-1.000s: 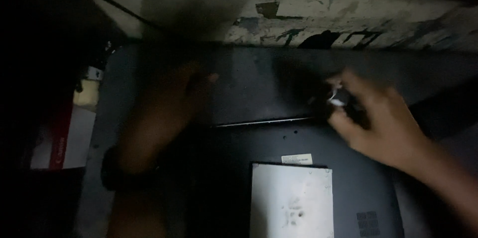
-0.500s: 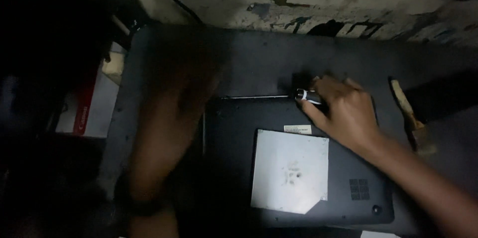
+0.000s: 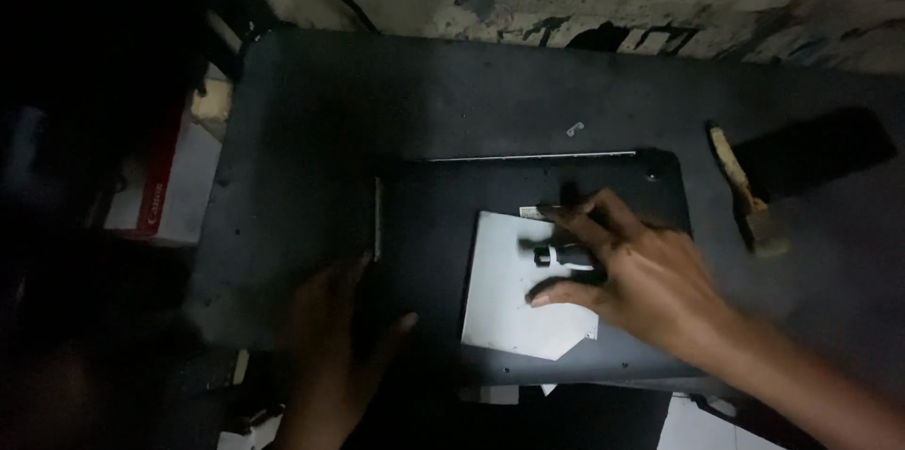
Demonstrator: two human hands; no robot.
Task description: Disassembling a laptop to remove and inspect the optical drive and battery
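Black plastic and a pale metal tip show under the right hand [image 3: 641, 271], whose spread fingers pin a small screwdriver [image 3: 556, 255] flat against the white panel [image 3: 514, 304] on the laptop's underside [image 3: 434, 224]. The tool looks light, stiff and apt to roll, best gripped along its handle. The left hand [image 3: 335, 337] lies loosely open at the laptop's near-left corner, holding nothing. The laptop, probably rigid and fairly heavy, rests on a dark table [image 3: 302, 130]. A worn brush [image 3: 745, 191] lies well to the right; a red-and-white box [image 3: 156, 196] sits off the left edge.
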